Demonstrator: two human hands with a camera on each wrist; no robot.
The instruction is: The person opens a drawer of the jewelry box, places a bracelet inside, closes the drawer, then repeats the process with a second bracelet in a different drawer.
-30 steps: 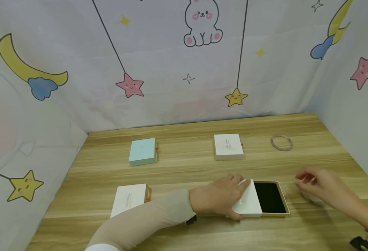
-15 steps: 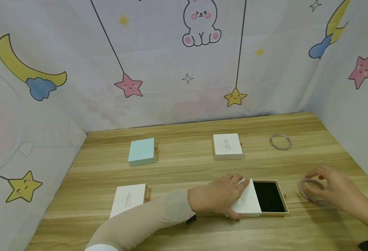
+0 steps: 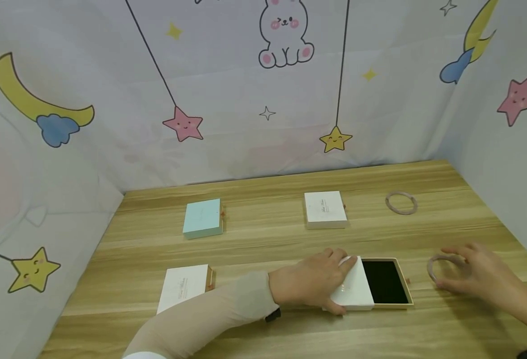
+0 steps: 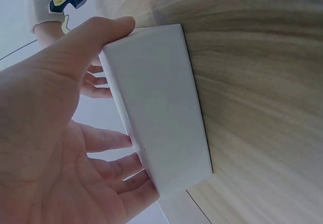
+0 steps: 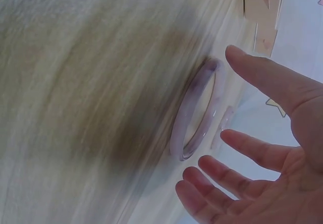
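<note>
The left hand (image 3: 310, 281) lies near the front edge of the counter (image 3: 263, 234), its grip set around a white lid (image 3: 353, 289): the thumb runs along one side and the fingers (image 4: 113, 142) along the other, as the left wrist view shows. The lid covers the left part of an open box (image 3: 387, 282) with a black inside and a tan rim; the right part of the box is uncovered.

The right hand (image 3: 474, 274) is toward the front right corner, just right of the box. Its grip is wide, fingers spread and fairly straight, holding nothing. A pale bangle (image 3: 447, 267) lies flat on the counter under the fingertips (image 5: 242, 57); in the right wrist view the fingers arch over the bangle, and whether any of them touches it cannot be told.

A second bangle (image 3: 401, 203) lies near the back right corner, well apart from both hands. A closed white box (image 3: 325, 209) sits to its left at the back middle, and a mint box (image 3: 203, 218) farther left along the back. Another white box (image 3: 183, 286) rests near the front left, beside the left sleeve (image 3: 209, 319). A cloth backdrop (image 3: 263, 85) printed with stars, moons and a rabbit surrounds the counter on three sides.
</note>
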